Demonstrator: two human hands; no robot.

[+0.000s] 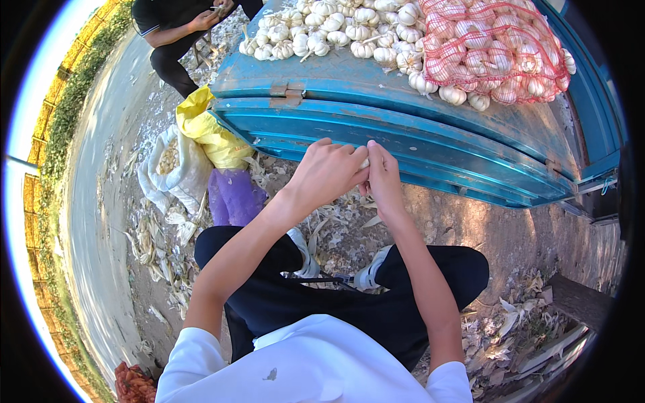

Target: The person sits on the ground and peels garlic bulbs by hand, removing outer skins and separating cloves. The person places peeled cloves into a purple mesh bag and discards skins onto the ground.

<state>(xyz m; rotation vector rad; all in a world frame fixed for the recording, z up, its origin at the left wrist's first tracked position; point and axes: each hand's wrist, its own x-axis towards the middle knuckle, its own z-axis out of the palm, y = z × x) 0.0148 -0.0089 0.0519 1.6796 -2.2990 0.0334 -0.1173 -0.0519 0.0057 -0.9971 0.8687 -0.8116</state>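
Observation:
My left hand (330, 169) and my right hand (385, 176) meet in front of the lowered side panel of a blue truck bed (322, 118). Between their fingertips shows a small piece of a whitish thing, likely garlic (365, 163); the fingers hide most of it. Both hands are closed around it. Beyond them, loose garlic bulbs (332, 22) are heaped on the bed. A red mesh sack of garlic (496, 55) lies beside the heap at the right.
At the left stand a white sack (189, 174) with garlic cloves inside, a yellow sack (216, 138) and a purple mesh bag (233, 196). A person (176, 32) sits at the upper left. Husks (151, 252) litter the ground. A wooden beam (579, 302) lies at right.

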